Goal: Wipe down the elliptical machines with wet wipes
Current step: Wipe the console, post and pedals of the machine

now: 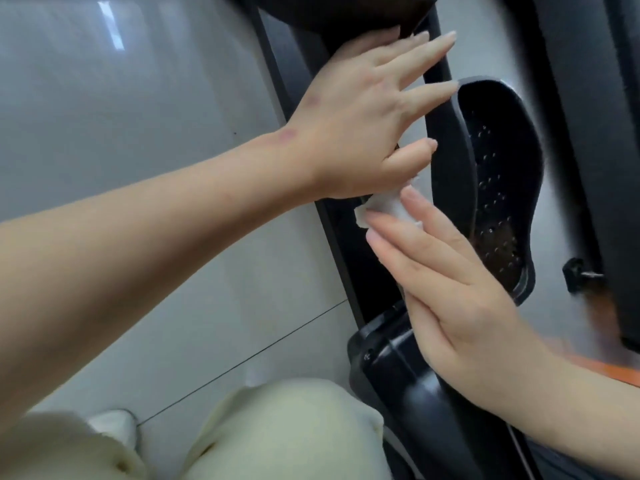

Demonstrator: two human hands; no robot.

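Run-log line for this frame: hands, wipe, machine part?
left hand: spread flat on black bar | right hand: straight fingers on wet wipe, below left thumb | foot pedal: beside bar

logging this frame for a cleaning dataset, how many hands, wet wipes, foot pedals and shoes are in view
hands: 2, left hand and right hand
wet wipe: 1
foot pedal: 1
shoe: 1
total: 5

White wipe, black dimpled pedal, grey floor.
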